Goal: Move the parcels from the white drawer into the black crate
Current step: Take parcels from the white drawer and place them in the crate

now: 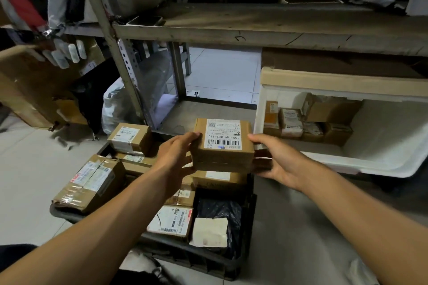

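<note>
A brown cardboard parcel [223,146] with a white barcode label is held between both hands above the far end of the black crate [208,259]. My left hand [176,157] grips its left side, thumb on top. My right hand [273,159] grips its right side, fingers underneath. The crate on the floor holds several boxed parcels and a black bag with a white label. To the right, the white drawer [379,143] stands open with several small cardboard parcels [310,122] stacked at its back left.
A metal shelf frame [129,71] with a wooden board [254,28] rises behind the crate. A large brown carton [34,90] leans at the left. A white plastic bag [115,104] lies by the shelf leg. Pale floor tiles surround the crate.
</note>
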`<state>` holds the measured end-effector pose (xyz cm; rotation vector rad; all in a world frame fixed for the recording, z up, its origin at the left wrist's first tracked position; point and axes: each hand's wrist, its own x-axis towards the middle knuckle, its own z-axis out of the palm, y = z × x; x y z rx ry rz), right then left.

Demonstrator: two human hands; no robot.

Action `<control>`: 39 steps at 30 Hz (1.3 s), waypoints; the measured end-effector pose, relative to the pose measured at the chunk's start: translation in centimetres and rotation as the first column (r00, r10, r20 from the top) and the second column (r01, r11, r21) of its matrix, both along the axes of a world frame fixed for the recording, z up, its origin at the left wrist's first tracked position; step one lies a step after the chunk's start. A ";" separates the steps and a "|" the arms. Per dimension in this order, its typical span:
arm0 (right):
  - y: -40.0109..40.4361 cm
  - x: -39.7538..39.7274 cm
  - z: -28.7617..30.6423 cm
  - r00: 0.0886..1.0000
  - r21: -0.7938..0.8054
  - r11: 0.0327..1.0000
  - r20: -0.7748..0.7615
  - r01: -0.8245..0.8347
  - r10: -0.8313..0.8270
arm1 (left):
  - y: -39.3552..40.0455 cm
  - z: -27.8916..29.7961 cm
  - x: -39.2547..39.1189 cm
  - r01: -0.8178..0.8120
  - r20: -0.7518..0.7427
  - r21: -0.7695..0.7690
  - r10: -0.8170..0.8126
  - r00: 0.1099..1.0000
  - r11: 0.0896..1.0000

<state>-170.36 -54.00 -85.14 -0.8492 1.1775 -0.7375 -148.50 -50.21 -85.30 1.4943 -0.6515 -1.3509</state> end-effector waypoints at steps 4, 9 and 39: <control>0.1 3.7 -2.0 1.000 0.016 1.000 -0.006 -0.004 0.004 | 0.7 -1.2 2.7 -0.020 0.058 0.008 0.019 0.998 1.000; 0.2 8.3 -4.6 0.997 0.039 0.997 -0.033 -0.067 0.069 | 1.7 -3.4 6.3 -0.067 0.099 0.022 0.065 0.993 0.997; -2.0 24.4 -16.9 0.974 0.284 0.941 -0.080 -0.183 0.214 | 2.1 -13.9 19.7 -0.110 0.435 0.257 -0.013 0.900 0.960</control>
